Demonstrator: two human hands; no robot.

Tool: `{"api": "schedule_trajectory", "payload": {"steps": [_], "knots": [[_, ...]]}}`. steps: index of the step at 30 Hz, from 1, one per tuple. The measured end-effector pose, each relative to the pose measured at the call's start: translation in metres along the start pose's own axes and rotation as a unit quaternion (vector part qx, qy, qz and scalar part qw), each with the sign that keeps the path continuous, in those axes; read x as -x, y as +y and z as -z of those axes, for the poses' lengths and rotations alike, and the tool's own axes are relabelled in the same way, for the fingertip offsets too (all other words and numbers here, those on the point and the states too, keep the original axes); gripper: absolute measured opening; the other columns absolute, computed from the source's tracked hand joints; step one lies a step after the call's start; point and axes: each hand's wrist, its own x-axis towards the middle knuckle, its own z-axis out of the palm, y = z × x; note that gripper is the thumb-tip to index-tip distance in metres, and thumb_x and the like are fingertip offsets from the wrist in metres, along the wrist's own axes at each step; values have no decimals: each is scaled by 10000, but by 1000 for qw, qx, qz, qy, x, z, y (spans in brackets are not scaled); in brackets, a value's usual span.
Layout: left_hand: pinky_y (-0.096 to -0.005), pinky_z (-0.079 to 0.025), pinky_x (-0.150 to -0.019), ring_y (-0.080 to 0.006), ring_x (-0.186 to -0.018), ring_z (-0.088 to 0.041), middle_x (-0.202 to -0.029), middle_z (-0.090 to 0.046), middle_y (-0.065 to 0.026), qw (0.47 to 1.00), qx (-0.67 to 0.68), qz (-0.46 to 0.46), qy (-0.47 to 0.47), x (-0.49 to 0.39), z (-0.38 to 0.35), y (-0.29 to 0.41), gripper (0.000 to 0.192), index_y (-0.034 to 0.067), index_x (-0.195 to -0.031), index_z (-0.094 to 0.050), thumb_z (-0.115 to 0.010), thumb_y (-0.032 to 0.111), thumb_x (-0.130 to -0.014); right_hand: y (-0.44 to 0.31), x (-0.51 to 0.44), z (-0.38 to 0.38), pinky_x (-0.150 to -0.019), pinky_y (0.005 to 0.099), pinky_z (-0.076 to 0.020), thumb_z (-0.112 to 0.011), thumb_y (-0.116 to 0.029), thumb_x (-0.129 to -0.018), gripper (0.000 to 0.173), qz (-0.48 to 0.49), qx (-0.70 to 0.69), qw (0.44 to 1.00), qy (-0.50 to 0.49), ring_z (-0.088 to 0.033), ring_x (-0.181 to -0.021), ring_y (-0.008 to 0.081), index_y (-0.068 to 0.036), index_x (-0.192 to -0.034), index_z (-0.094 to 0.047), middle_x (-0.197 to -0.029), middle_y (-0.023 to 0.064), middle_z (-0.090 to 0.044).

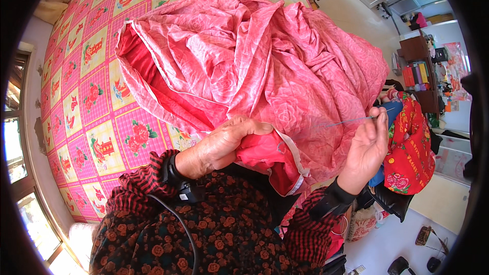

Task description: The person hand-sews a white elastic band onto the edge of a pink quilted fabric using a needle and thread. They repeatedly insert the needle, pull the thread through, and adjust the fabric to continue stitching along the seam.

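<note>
A pink rose-patterned fabric cover (244,53) lies in loose folds before me, its opening showing a red inner side (143,57). My left hand (223,143) grips a bunched piece of the cover with the thumb on top. Beside the thumb the red lining (263,149) is turned outward, and a white zipper-like edge (292,149) runs along it. Raised to the right, my right hand (368,145) pinches a thin sewing needle (387,110) between thumb and fingers. A blue thread (340,122) stretches from it leftward over the fabric; its far end is hard to make out.
Under the cover spreads a bed surface with a pink and yellow checked floral sheet (93,99). Red floral fabric (408,149) is heaped on the right. Windows (28,191) line the left wall. A brown shelf (422,72) stands at the far right, and shoes (399,265) rest on the floor.
</note>
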Motion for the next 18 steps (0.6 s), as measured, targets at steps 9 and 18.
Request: {"api": "schedule_trajectory", "payload": {"steps": [9, 18], "knots": [[-350, -611, -794, -191, -880, -729, -1009, -743, -76, 1000, 2, 14, 19, 2, -2, 1, 288, -6, -1134, -695, -636, 236, -989, -12, -18, 60, -577, 226, -475, -499, -108, -1085, 183, -22, -150, 988, 34, -502, -712, 107, 42, -1191, -507, -1023, 114, -574], [-258, -538, -895, -116, -928, -699, -1043, -762, -58, 996, -58, -6, -66, 3, -4, 3, 226, -6, -1116, -743, -771, 78, -907, -1, -19, 43, -952, 366, -547, -532, -92, -1055, 198, -21, -125, 992, 4, -538, -791, 151, 37, -1204, -545, -904, 47, -509]]}}
